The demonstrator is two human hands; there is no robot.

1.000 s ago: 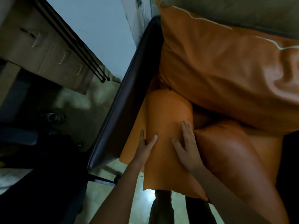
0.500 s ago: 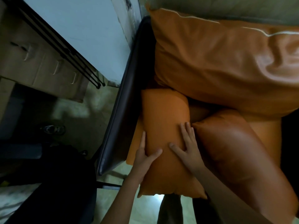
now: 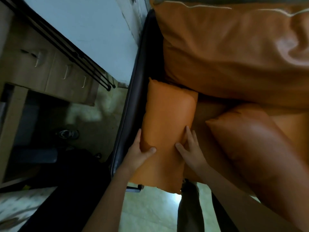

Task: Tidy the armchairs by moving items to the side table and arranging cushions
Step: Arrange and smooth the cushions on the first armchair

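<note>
Well, the armchair [image 3: 133, 101], w/ a dark leather-like side, fills the right of the view, seen from above; left of it stands a wooden cabinet [image 3: 50, 71] w/ drawer handles, and black rods [image 3: 75, 52] run diagonally in front of a pale wall; the big orange back cushion [image 3: 234, 52] leans across the top of the chair, creased & shiny at the right; a second orange cushion [image 3: 254, 148] lies tilted on the seat's right side, one corner pointing left, its far end up against the back cushion; the small cushion [image 3: 168, 118], long & orange, lies lengthwise along the chair's left side, touching the dark arm, far end near the back cushion, near end sticking out past the seat front over the pale floor [image 3: 150, 213]; left hand [image 3: 138, 154] grips the small cushion's left edge, thumb on top denting the cover, fingers curled round the side; right hand [image 3: 190, 151] presses on its right edge, fingers straight & sunk into the cover, thumb spread apart on top; a shoe [image 3: 67, 133] sits on the floor near the cabinet, blurry.
</note>
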